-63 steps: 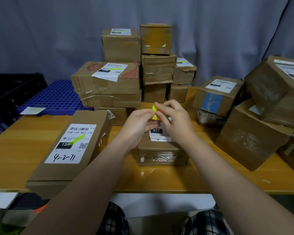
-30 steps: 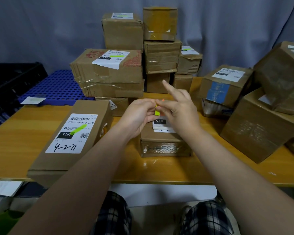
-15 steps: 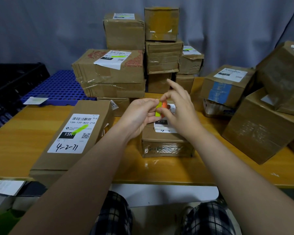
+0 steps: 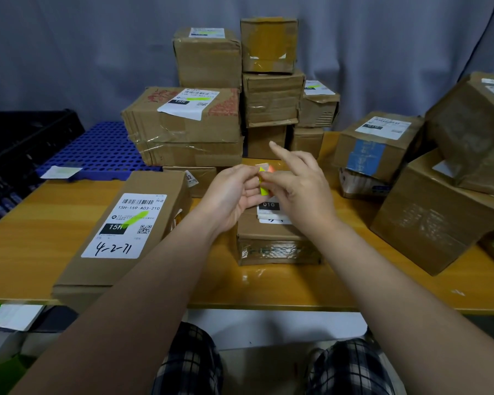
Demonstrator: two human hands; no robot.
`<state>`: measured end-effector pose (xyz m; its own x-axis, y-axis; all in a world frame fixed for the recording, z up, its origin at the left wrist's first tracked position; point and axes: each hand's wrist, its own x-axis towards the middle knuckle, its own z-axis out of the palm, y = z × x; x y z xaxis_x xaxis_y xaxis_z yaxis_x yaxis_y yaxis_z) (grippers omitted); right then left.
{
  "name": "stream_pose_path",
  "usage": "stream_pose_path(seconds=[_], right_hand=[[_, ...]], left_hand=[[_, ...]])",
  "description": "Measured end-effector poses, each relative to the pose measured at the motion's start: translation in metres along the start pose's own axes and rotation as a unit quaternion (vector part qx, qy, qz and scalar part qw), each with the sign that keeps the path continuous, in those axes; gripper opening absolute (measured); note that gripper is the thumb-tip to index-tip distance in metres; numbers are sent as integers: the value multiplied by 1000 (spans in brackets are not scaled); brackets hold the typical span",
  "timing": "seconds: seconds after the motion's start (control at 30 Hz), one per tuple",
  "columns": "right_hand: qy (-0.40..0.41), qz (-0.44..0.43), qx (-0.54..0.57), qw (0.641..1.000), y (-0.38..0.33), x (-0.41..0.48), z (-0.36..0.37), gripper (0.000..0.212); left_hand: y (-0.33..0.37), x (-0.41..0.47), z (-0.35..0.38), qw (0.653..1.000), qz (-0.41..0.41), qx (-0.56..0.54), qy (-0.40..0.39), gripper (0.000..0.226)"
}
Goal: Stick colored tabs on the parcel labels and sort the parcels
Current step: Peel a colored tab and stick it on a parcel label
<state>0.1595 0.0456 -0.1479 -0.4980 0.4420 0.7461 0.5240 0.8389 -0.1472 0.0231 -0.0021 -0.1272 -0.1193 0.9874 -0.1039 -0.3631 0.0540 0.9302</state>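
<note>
A small cardboard parcel [image 4: 274, 243] with a white "010" label [image 4: 270, 208] lies on the wooden table [image 4: 26, 246] right in front of me. Above it my left hand [image 4: 231, 195] holds a small pad of colored tabs [image 4: 264, 169], yellow-green and orange. My right hand [image 4: 300, 189] pinches a yellow-green tab [image 4: 263, 187] at the pad, its index finger stretched upward. To the left lies a long parcel [image 4: 120, 232] whose label carries a green tab [image 4: 136, 218].
A stack of labelled parcels [image 4: 188, 129] rises at the back centre, several with green tabs. More boxes [image 4: 434, 212] crowd the right side. A blue perforated pallet [image 4: 103, 149] and black crate [image 4: 17, 149] sit at the left. The table's front edge is close to my knees.
The view shifted a little downward. My hands stay together over the small parcel; the right hand keeps working a yellow-green tab from the pad, and its index finger has lifted.
</note>
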Motion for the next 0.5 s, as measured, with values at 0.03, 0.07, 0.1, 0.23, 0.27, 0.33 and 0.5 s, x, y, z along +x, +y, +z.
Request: stream_pose_path(seconds=[0.03, 0.07, 0.1, 0.23, 0.27, 0.33, 0.5], right_hand=[[-9, 6, 11, 1000, 0, 0, 0, 21], [-20, 15, 25, 999, -1, 0, 0, 18], [-32, 26, 38, 998, -1, 0, -1, 13], [-62, 81, 80, 992, 1, 1, -1, 13], [-64, 84, 85, 991, 1, 1, -1, 12], [-56, 70, 87, 992, 2, 2, -2, 9], [47, 47, 132, 989, 0, 3, -12, 4]], left_hand=[[0, 0, 1, 1000, 2, 11, 4, 14], [-1, 0, 1, 1000, 4, 22, 6, 13], [-1, 0, 2, 1000, 5, 29, 7, 12], [-1, 2, 1, 999, 6, 32, 4, 9], [-1, 1, 1, 999, 7, 32, 0, 9], [0, 0, 3, 1000, 11, 27, -6, 9], [-4, -4, 0, 984, 117, 58, 121, 11]])
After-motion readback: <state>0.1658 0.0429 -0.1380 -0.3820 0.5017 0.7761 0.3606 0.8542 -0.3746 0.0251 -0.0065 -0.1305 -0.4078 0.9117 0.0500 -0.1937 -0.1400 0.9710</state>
